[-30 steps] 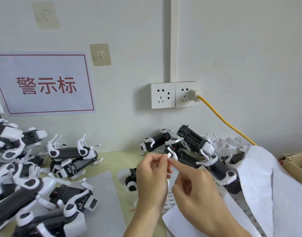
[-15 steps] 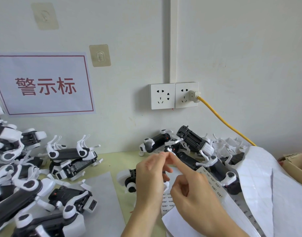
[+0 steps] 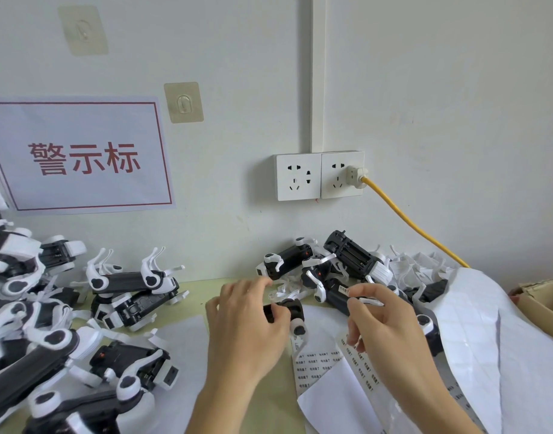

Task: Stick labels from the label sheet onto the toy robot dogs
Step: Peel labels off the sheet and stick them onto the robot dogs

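Toy robot dogs crowd the pale green bench (image 3: 203, 288) on both sides. A heap of glossy black bodies with white plastic legs fills the left (image 3: 34, 324), two more lie legs-up near the wall (image 3: 133, 288), and a tangled pile (image 3: 337, 264) sits under the double wall socket (image 3: 319, 176). A yellow cable (image 3: 409, 223) runs from a plug in the right-hand socket down behind that pile. A paper sign with red characters and a red border (image 3: 78, 156) is fixed to the white wall, with two clear adhesive hooks (image 3: 183, 102) above and beside it. The corner of a cardboard box (image 3: 541, 300) shows at the right edge, partly hidden by curled white backing paper (image 3: 500, 333) marked with a faint grid.

The left hand (image 3: 247, 327) has its fingers curled round a small black-and-white toy dog (image 3: 287, 311), which lies on the bench in front of the pile; the hand covers most of its body. The right hand (image 3: 384, 327) hovers just beside it, fingers bent, with a small white label (image 3: 343, 289) stuck on the tip of the forefinger. Below both hands lies the label sheet (image 3: 319, 364), a flat white sheet with rows of small printed rectangles, partly covered by the right wrist. A plain sheet of paper (image 3: 187, 346) lies under the left forearm.
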A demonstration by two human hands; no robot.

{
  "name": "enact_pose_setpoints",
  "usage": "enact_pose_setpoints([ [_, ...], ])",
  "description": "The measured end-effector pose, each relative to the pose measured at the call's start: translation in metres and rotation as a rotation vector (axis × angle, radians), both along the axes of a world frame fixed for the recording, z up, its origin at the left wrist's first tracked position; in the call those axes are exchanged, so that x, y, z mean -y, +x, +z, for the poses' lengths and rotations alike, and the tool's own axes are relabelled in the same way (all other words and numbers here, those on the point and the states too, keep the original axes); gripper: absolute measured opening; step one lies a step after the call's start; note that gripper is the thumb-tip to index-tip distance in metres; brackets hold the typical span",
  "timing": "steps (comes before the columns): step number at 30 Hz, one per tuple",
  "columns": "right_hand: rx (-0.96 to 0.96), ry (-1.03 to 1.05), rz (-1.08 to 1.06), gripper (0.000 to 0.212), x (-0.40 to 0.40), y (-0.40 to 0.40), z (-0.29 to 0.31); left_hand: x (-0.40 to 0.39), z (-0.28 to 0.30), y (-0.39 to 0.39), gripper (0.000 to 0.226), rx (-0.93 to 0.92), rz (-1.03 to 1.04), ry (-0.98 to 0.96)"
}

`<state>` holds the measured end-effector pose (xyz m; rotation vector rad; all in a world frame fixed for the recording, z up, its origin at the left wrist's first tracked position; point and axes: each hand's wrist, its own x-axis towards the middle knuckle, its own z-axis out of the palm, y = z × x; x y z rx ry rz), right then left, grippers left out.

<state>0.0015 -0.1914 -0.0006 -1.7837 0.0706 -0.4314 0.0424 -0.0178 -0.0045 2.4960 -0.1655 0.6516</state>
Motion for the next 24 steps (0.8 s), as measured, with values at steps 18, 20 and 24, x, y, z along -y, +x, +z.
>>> enact_pose_setpoints([
  [18,-0.027,-0.057,-0.005,0.009,0.004,0.002,-0.003,-0.009,-0.005,0.005,0.045,-0.086,0.009,0.106],
  [20,-0.017,-0.062,0.015,0.01,0.004,0.001,-0.002,-0.006,-0.002,0.003,0.038,-0.121,-0.004,-0.088],
  [24,0.016,-0.051,0.083,0.008,0.002,0.0,0.0,0.005,0.0,0.003,0.034,-0.265,-0.174,-0.604],
])
